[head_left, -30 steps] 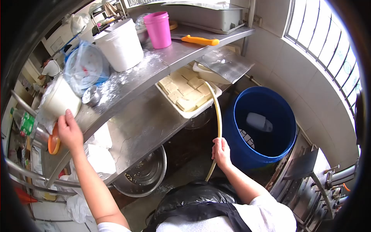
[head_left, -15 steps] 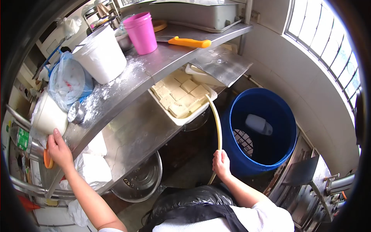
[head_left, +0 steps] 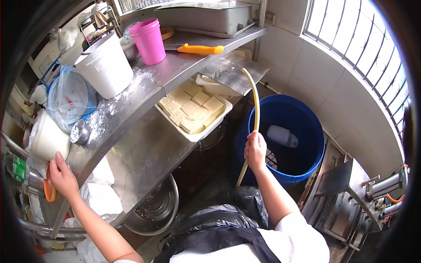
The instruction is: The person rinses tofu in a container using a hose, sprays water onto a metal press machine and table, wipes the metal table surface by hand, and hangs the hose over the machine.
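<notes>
My right hand [head_left: 255, 151] is closed around a pale yellow hose [head_left: 255, 103]. The hose's upper end rises free, and its lower part hangs beside a blue barrel [head_left: 287, 177]. To the left, a white tub [head_left: 191, 136] holds several blocks of what looks like tofu [head_left: 190, 107] in liquid. My left hand [head_left: 65, 177] is at the edge of the steel table [head_left: 151, 90], fingers stretched out, just below a white bucket [head_left: 51, 136]. Beside those fingers is an orange ring-shaped thing [head_left: 50, 189]; I cannot tell whether they touch it.
On the upper table stand a pink bucket [head_left: 149, 41], a white container [head_left: 105, 65] and an orange-handled knife [head_left: 200, 49], with white powder [head_left: 139, 83] scattered about. A metal basin [head_left: 153, 206] sits below. Metal machinery [head_left: 344, 201] stands at the right.
My right hand has raised the hose, and its end has come out of the tofu tub, now pointing up. My left hand stays by the table edge. The view has shifted slightly.
</notes>
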Tool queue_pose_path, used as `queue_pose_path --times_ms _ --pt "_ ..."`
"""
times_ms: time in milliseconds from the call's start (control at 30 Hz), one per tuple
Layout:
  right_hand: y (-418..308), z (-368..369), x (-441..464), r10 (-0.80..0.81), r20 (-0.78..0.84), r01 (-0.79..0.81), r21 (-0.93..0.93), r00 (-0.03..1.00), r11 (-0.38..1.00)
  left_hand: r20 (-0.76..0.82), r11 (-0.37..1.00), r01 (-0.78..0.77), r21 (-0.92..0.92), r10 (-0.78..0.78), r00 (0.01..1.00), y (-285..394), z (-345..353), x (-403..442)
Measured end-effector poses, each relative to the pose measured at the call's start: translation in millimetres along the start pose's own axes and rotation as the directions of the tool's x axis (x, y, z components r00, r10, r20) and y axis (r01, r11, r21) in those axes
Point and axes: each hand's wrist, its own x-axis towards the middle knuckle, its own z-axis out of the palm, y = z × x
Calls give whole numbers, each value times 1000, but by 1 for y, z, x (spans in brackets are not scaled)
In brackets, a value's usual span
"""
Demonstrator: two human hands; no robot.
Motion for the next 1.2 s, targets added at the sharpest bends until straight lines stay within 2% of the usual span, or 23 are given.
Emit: queue_pose_path --times_ms 233,300,400,567,633,767,833,1000,1200 --pt "-4 32 21 42 50 -39 -46 998 998 95 994 59 -93 -50 994 -4 -1 -2" --pt "-4 43 23 38 34 -36 -44 999 998 83 994 35 -103 -26 996 -3 -2 -2" --pt "4 52 25 -92 -72 89 -40 993 995 70 993 14 -114 -6 998 -2 -2 -1" --pt "11 57 14 -29 -82 27 -23 996 999 64 992 11 -123 -3 998 -3 0 -2" --pt "11 58 9 -18 -61 16 -32 998 999 117 992 21 -120 -7 993 -7 -1 -2" --pt "7 63 4 -60 -84 58 -28 995 998 100 988 12 -154 4 995 1 -2 -3" --pt "3 65 4 -80 -93 78 -24 992 997 105 994 41 -102 -30 994 4 -2 -5" --pt "-9 69 8 -126 -100 125 -15 987 992 112 996 -3 -86 13 994 2 -1 -5" --pt "-15 70 12 -86 -50 86 -9 995 996 146 997 9 -74 2 989 3 -2 -4"
